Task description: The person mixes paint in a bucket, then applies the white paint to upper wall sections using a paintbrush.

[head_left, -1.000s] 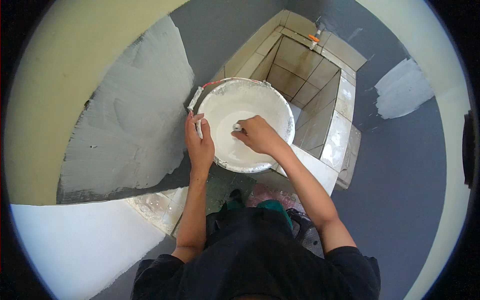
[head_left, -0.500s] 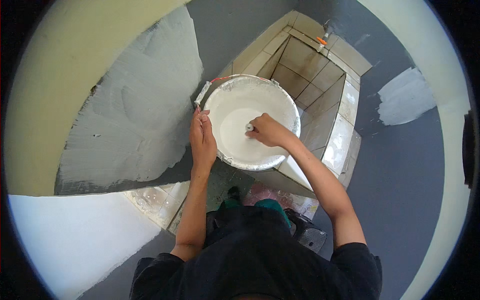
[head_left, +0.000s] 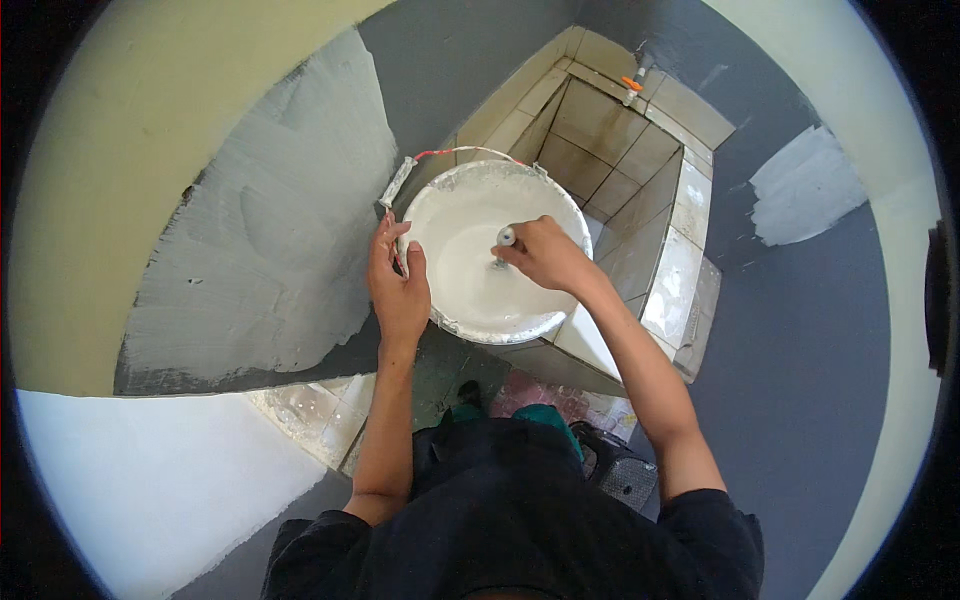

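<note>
A round white bucket [head_left: 462,326] holds a smooth, off-white paste [head_left: 470,275], with dried smears around its rim. My left hand [head_left: 400,300] is at the bucket's left side, thumb over the rim and fingers along the outside, holding it. Inside the bucket my right hand [head_left: 548,255] is closed round a tool handle [head_left: 505,237] with a pale, round end. The tool's lower part goes down into the paste, so its kind is hidden. The bucket's wire handle [head_left: 460,150], with a white-smeared grip [head_left: 398,182], leans toward the far left.
Behind and right of the bucket is a tiled basin [head_left: 690,215] with an orange-handled tap [head_left: 631,84]. A dark grey wall on the left bears a large pale plaster patch [head_left: 270,230]; a smaller white patch [head_left: 808,188] marks the right wall. A black object [head_left: 628,475] stands near my feet.
My left thumb has spread away from the fingers at the rim. My right hand has moved slightly right, tilting the tool handle. The bucket and its wire handle sit a little differently in view.
</note>
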